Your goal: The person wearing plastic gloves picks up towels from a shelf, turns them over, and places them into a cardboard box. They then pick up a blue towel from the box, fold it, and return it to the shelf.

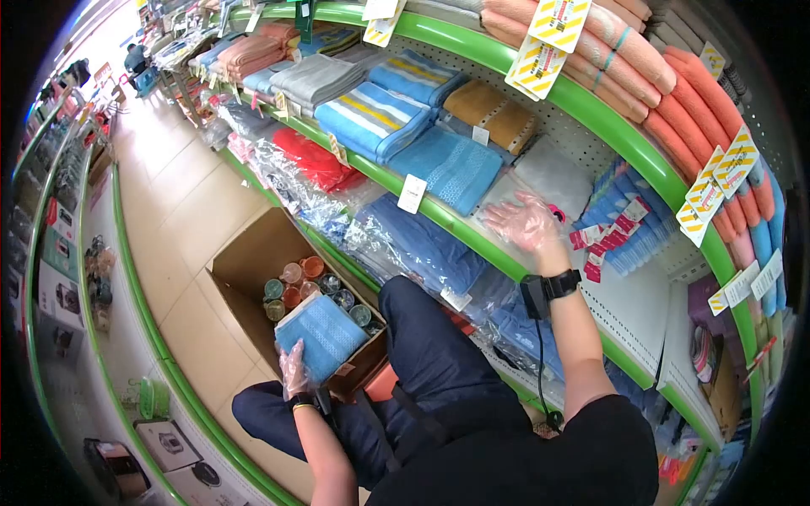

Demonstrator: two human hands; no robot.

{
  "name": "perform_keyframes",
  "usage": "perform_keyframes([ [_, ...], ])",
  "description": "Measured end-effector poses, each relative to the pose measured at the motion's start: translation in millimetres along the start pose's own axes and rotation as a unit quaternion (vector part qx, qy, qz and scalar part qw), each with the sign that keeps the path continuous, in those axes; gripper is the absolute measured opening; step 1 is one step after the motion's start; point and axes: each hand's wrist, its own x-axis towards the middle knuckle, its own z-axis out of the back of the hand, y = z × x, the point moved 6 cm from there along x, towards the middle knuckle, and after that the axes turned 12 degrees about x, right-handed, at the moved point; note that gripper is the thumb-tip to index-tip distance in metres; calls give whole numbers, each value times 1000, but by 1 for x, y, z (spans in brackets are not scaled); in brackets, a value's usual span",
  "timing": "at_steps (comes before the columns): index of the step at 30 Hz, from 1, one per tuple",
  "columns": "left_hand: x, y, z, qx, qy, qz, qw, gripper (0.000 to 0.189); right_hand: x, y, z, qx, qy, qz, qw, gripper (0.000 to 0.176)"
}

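Note:
My left hand (pixel 293 371), in a clear plastic glove, holds the near edge of a folded blue towel (pixel 322 336). That towel lies over the open cardboard box (pixel 245 246), which contains several round jars (pixel 292 273) with coloured contents. My right hand (pixel 521 221), gloved too, is spread with its fingers apart above the middle shelf, and nothing is in it. Left of it sits a folded blue towel stack (pixel 447 167). Beyond the hand is a grey towel (pixel 553 173), and to its right lie blue items with red tags (pixel 629 221).
Orange towels (pixel 692 101) fill the upper shelf behind a green shelf edge (pixel 582 105). Plastic-wrapped blue goods (pixel 413 240) lie on the lower shelf. Tiled floor (pixel 181 211) runs along the aisle, with another shelf (pixel 126 337) on the left. A person (pixel 137 67) is far off.

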Motion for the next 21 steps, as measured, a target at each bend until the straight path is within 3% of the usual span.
perform_keyframes([
  [1,-3,-5,3,0,1,-2,1000,59,4,-8,-6,61,32,-82,994,65],
  [3,-5,-23,8,205,-2,-74,976,57,16,-7,-7,55,13,-79,995,63],
  [4,-5,-29,6,207,-2,-77,975,57,19,-8,-8,47,-7,-78,996,62],
  [5,-3,-24,7,5,-20,14,1000,42,22,-7,-9,50,-5,-77,996,62],
  [6,-2,-18,5,-198,-36,104,974,39,23,-9,-10,59,-12,-99,993,61],
  [10,2,-14,0,-224,-8,87,971,45,43,-10,-7,15,-6,-164,986,49],
  [11,0,-18,0,-271,-22,162,948,45,45,-8,-9,15,-6,-163,986,49],
  [12,-3,-21,0,-316,-36,236,918,44,49,-5,-17,-72,43,-139,987,39],
  [13,-3,-19,-1,-315,-36,235,919,44,51,-5,-23,-158,93,-112,977,30],
  [14,-2,-15,-2,-299,-37,244,922,45,46,-14,-31,-157,93,-112,977,30],
  [16,-6,-9,-1,-282,-39,251,925,45,41,-18,-48,-155,51,-6,987,23],
  [18,-5,-23,1,-255,-6,128,959,47,31,-27,-64,-113,75,-7,991,25],
  [21,0,-17,0,-263,-1,179,948,40,34,-35,-72,-59,107,-31,992,30],
])
